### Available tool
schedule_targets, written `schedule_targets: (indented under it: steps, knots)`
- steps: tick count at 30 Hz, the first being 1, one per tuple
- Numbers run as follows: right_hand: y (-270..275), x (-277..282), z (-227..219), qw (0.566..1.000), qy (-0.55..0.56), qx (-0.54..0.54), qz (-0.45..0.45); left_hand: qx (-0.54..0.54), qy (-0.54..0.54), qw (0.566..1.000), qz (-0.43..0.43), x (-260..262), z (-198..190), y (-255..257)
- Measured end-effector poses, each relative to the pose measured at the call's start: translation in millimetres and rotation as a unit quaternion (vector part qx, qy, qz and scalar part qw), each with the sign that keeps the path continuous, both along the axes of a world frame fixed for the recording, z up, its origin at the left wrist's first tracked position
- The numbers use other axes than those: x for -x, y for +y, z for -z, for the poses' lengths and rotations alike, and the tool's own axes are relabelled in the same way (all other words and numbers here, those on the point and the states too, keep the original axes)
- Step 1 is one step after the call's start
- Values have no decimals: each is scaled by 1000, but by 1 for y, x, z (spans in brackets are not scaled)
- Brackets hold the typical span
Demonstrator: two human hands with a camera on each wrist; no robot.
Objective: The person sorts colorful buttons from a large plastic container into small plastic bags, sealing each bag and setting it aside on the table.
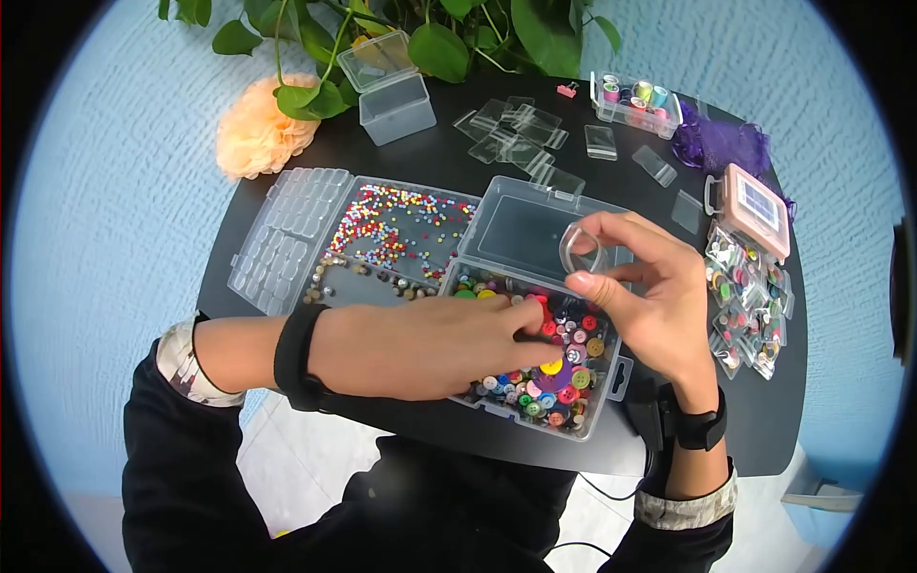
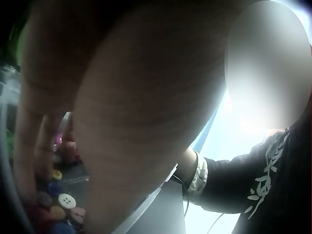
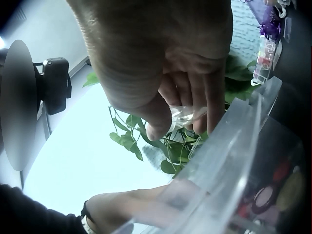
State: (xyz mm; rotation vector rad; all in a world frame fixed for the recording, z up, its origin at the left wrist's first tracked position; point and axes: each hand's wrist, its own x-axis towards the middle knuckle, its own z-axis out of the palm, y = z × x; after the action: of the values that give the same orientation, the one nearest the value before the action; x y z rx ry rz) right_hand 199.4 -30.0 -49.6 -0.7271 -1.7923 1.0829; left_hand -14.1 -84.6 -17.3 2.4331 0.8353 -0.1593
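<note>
My left hand [image 1: 420, 349] reaches over the clear box [image 1: 600, 406], its fingers extended down among mixed buttons [image 1: 581, 379]. In the left wrist view, the fingers of that hand [image 2: 136, 97] point down beside a white button [image 2: 67, 201]; whether a button lies between the fingertips is hidden. Above the box's right side, my right hand [image 1: 664, 296] pinches a small, clear, curved plastic piece [image 1: 579, 252] between thumb and fingers. The right wrist view shows this hand [image 3: 165, 53] with the clear piece [image 3: 184, 117] partly hidden by fingers.
Left of the button box lies a divided case with tiny beads [image 1: 368, 229] and its open lid [image 1: 287, 239]. Behind are small clear bags [image 1: 521, 129], an open empty box [image 1: 396, 107] and a spool box [image 1: 635, 113]. Filled bags [image 1: 750, 296] lie right, near a pink case [image 1: 755, 212].
</note>
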Motion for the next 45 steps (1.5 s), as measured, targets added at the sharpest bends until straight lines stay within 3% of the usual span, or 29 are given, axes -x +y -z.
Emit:
schedule_targets:
  steps: [11,13,17,19,23,38,41,43,45]
  knots:
    - [1,0,5,998,-16,53,-3,-24,-100,994,33,16,25,2]
    - [2,0,4,998,-18,68,-3,58,-117,990,51,13,16,3]
    - [2,0,6,998,-16,66,1,99,-62,993,18,12,7,5]
    - [2,0,7,998,-17,67,2,81,-19,995,64,12,0,7]
    - [3,0,7,998,-22,63,1,107,-48,986,121,18,6,4]
    - [6,-1,12,998,-26,59,-8,-31,-75,979,190,-11,7,5]
    - [6,-2,10,997,-23,68,-15,-27,-23,981,192,-4,8,4]
    - [5,-1,8,998,-24,56,-28,-47,-81,981,171,6,16,4]
    - [3,-1,6,998,-14,49,-27,-41,-18,984,171,3,7,3]
